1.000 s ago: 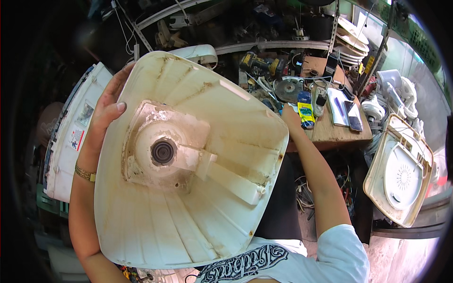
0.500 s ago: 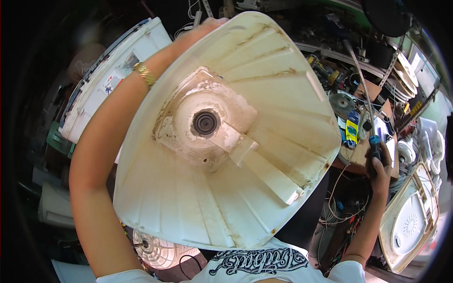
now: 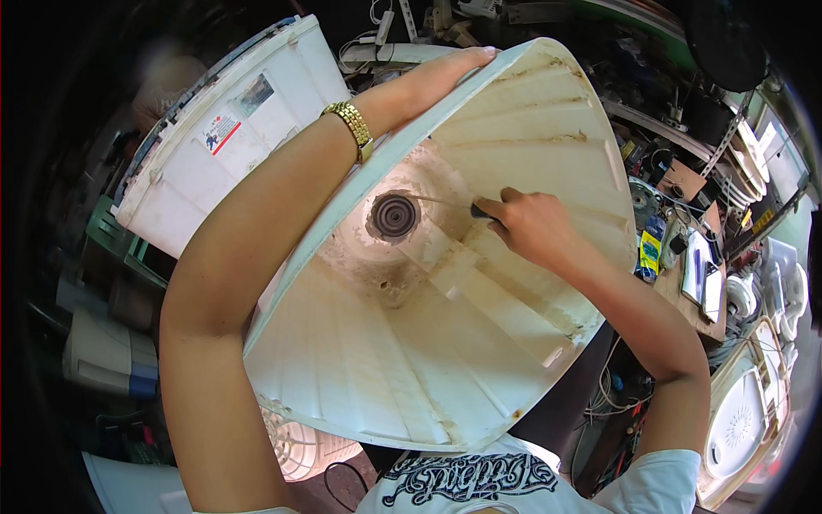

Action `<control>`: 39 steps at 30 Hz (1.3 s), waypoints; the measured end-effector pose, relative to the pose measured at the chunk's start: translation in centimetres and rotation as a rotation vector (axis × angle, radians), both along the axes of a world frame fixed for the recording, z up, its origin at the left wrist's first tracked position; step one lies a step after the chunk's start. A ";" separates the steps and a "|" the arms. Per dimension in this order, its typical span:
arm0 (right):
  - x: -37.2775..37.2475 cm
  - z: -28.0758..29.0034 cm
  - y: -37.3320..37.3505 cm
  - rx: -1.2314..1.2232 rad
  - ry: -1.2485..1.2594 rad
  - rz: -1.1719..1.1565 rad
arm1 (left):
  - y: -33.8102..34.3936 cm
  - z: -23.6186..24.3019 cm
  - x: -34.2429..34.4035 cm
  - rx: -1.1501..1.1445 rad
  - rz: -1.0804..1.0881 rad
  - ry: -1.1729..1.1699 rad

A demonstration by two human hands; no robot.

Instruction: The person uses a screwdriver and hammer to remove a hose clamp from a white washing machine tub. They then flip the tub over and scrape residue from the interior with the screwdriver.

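A large white ribbed plastic tub [image 3: 497, 334], stained brown, stands tilted in front of me with its hollow side toward me. My left hand [image 3: 441, 79] lies over its upper rim, closed on the edge, with some fingers hidden behind it. In my right hand [image 3: 538, 227] is a long screwdriver [image 3: 481, 211], its dark handle mostly covered by the fingers. The thin shaft points left into the tub, and its end is at the upper edge of the dark round seal [image 3: 395, 218] in the middle. Whether the tip is under the seal I cannot tell.
Behind my left arm stands a white washing machine body [image 3: 231, 128]. A workbench [image 3: 685, 300] at the right holds tools, a yellow packet [image 3: 650, 253] and a notebook [image 3: 702, 276]. Below the tub is a white fan cage [image 3: 300, 445]; a cream panel [image 3: 741, 420] leans at lower right.
My right hand has brought the screwdriver from the workbench side into the tub, up to the seal. The tub has shifted right and turned more edge-on, with my left hand still on its rim.
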State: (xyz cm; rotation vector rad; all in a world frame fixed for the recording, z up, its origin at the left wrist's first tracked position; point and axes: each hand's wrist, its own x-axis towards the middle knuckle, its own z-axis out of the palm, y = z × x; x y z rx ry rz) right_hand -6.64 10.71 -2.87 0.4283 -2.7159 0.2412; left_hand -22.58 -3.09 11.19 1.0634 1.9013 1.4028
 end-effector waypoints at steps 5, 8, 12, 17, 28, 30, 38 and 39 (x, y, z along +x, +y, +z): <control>-5.2 1.0 -0.7 0.120 0.015 0.126 | -0.1 1.0 1.9 0.033 0.078 -0.072; -8.0 2.2 -1.9 0.184 0.118 0.248 | -1.1 0.5 -1.6 0.042 -0.048 0.101; -10.3 4.4 -4.5 0.391 0.190 0.323 | -3.9 -0.3 -5.1 -0.015 0.136 0.149; -12.6 5.8 -6.5 0.512 0.216 0.383 | -7.7 -5.2 -6.7 -0.256 0.305 0.098; -9.3 1.6 -6.5 0.433 0.112 0.223 | -9.2 -5.5 -3.8 -0.302 0.251 -0.023; -6.8 -0.3 -5.7 0.398 0.089 0.128 | -8.5 -5.2 -3.7 -0.281 0.279 0.033; -3.1 -7.5 -3.2 -0.081 -0.079 0.013 | -7.9 -5.3 -4.3 -0.194 0.258 0.046; -3.1 -6.8 -2.8 -0.133 -0.111 -0.006 | -7.7 -5.6 -4.4 -0.178 0.252 0.056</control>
